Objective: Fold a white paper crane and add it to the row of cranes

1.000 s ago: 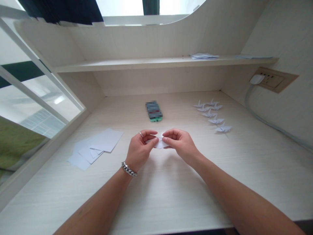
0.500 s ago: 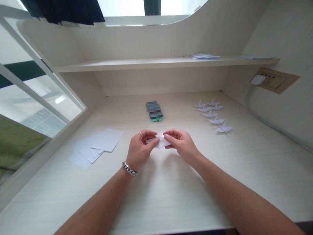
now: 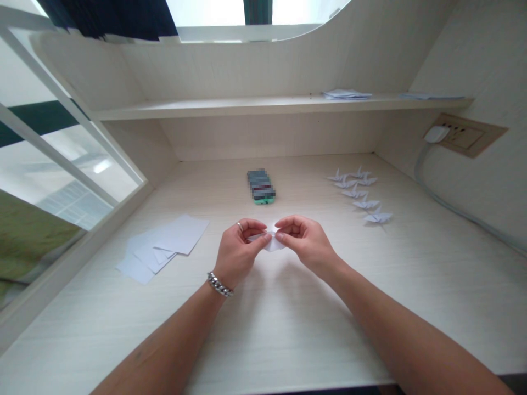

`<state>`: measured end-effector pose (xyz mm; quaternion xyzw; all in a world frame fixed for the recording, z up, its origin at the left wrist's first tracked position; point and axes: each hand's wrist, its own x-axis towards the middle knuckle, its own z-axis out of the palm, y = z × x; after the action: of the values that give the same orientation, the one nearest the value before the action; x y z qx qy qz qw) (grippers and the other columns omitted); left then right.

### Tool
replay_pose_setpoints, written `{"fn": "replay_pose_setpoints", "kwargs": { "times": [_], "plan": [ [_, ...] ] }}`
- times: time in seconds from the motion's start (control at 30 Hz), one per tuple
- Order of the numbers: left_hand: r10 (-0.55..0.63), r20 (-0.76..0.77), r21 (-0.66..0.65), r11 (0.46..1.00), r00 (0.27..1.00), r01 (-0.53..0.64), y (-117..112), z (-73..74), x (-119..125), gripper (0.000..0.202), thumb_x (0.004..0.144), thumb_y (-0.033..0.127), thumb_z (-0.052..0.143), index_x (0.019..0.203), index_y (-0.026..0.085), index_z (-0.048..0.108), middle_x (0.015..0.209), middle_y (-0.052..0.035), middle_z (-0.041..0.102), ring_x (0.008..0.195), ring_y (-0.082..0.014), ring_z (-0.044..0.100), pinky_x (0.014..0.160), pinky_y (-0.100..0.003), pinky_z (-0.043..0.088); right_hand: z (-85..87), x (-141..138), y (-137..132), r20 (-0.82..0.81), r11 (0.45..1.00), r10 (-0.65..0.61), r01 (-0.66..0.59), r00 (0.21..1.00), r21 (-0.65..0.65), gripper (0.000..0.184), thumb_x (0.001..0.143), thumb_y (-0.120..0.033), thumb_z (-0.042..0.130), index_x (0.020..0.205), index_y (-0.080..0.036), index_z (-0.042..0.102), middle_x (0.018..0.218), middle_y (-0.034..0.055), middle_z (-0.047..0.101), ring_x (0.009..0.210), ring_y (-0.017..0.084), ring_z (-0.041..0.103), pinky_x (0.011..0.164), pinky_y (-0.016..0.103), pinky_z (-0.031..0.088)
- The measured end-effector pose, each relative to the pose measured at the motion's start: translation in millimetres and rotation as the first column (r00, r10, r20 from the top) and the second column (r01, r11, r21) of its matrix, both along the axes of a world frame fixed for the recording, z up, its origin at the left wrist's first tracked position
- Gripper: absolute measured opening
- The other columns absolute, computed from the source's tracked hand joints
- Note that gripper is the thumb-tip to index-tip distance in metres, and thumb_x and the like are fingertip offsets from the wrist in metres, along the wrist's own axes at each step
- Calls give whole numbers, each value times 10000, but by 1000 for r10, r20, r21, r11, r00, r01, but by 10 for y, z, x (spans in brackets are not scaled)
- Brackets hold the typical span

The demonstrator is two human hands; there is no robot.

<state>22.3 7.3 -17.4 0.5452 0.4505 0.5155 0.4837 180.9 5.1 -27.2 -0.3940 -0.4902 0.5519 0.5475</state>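
A small folded piece of white paper [image 3: 273,245] is pinched between my two hands, just above the desk. My left hand [image 3: 242,247], with a ring and a chain bracelet, grips its left side between thumb and fingers. From the other side, my right hand [image 3: 307,241] holds it with the thumb pressed near the middle, close to the left thumb. Parts of the paper are hidden behind the fingers. Several folded paper cranes [image 3: 365,203] stand in a group at the back right. Loose white paper sheets [image 3: 181,233] overlap on the desk to the left.
A phone-like object [image 3: 261,187], pixelated with a green edge, lies beyond my hands on the desk [image 3: 272,340]. A shelf [image 3: 230,108] crosses the back, with a stack of paper [image 3: 346,95] on it. At right, a plug [image 3: 436,134] and cable [image 3: 457,208] run along the wall.
Both thumbs have come closer together over the middle of the folded paper, the left one shifting slightly right. Less of the paper's top shows between them. The cranes and sheets stay put.
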Motion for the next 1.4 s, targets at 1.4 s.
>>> {"fn": "replay_pose_setpoints", "kwargs": {
  "times": [1.4],
  "plan": [
    [-56, -107, -3, 998, 993, 56, 18, -52, -4, 233, 630, 191, 786, 797, 141, 631, 738, -31, 687, 705, -155, 669, 657, -252, 536, -55, 45, 14, 214, 995, 67, -83, 974, 64, 155, 691, -149, 653, 834, -174, 598, 731, -5, 628, 658, 131, 594, 595, 253, 456]
  ]
}}
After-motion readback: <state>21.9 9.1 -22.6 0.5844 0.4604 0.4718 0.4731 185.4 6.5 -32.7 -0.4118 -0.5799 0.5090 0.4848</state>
